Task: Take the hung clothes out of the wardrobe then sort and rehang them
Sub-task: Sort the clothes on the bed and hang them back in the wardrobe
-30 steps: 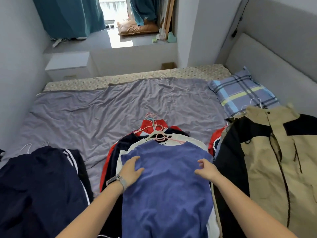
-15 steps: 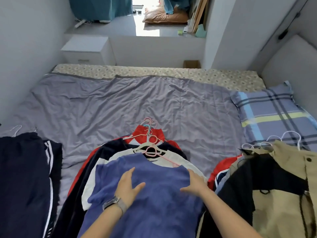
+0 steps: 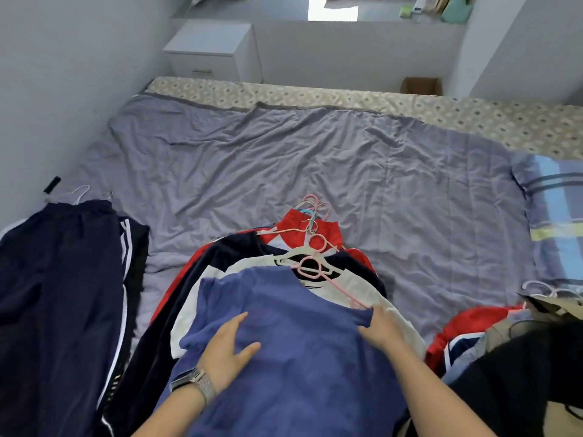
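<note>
- Two bare hands lie on a blue short-sleeved knit T-shirt (image 3: pixel 284 351) that tops the middle pile of clothes on the bed.
- The left hand (image 3: pixel 228 351), with a grey mesh-strap watch (image 3: pixel 194 381) on its wrist, rests flat on the shirt's chest, fingers straight and spread, gripping nothing.
- The right hand (image 3: pixel 380 329) sits at the shirt's right shoulder and sleeve edge, fingers extended along the fabric; whether they pinch the cloth I cannot tell, though they look straight.
- Under the blue shirt lie a white garment (image 3: pixel 391 313), a dark navy top (image 3: pixel 233 250) and a red one (image 3: pixel 331 230), fanned out with collars pointing away from the person.
- A cluster of pink and white plastic hangers (image 3: pixel 312 247) pokes out at the collars; one pink hanger arm runs down to the right hand.
- On the left lies a separate pile of dark navy track trousers with white side stripes (image 3: pixel 63 294), hanger hooks at the top.
- At the right edge sits another heap, black and red fabric (image 3: pixel 492 357), well apart from the middle pile.
- All of it rests on a wrinkled grey-lilac bedsheet (image 3: pixel 315 171), with a blue plaid pillow (image 3: pixel 555 209) to the right.
- A white bedside cabinet (image 3: pixel 214 52) stands beyond the bed.
</note>
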Demonstrator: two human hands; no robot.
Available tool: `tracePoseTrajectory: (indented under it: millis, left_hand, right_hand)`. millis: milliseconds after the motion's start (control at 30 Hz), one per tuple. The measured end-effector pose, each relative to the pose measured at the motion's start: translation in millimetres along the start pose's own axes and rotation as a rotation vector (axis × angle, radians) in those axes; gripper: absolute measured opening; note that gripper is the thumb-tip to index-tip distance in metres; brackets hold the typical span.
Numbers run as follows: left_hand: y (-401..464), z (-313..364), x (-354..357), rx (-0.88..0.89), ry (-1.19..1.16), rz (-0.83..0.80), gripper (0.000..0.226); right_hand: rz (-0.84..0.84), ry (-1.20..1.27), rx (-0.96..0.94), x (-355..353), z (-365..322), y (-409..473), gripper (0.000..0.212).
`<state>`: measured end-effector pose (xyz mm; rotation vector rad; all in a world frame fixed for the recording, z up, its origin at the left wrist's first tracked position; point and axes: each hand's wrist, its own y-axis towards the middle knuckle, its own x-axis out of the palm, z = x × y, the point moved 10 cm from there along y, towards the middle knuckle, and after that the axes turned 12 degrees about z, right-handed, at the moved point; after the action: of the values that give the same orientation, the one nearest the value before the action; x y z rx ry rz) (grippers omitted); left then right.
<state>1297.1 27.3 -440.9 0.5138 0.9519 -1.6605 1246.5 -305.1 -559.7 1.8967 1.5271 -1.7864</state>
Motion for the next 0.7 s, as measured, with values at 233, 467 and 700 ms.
tracePoseTrajectory:
  millis: [233, 467, 700]
  left_hand:
    - [1, 1, 5, -0.002, -0.003, -0.003, 0.059]
    - [8, 13, 9, -0.012, -0.009, 0.003, 0.059]
    - [-7, 1, 17, -0.034, -0.004, -0.017, 0.052]
  right_hand:
    - [0.138, 0.094, -0.198, 19, -50, -32, 0.025]
    - [-0.317, -0.025, -0.162, 77, -50, -34, 0.07]
    - [-0.452, -0.12, -0.176, 126, -19, -82, 0.069]
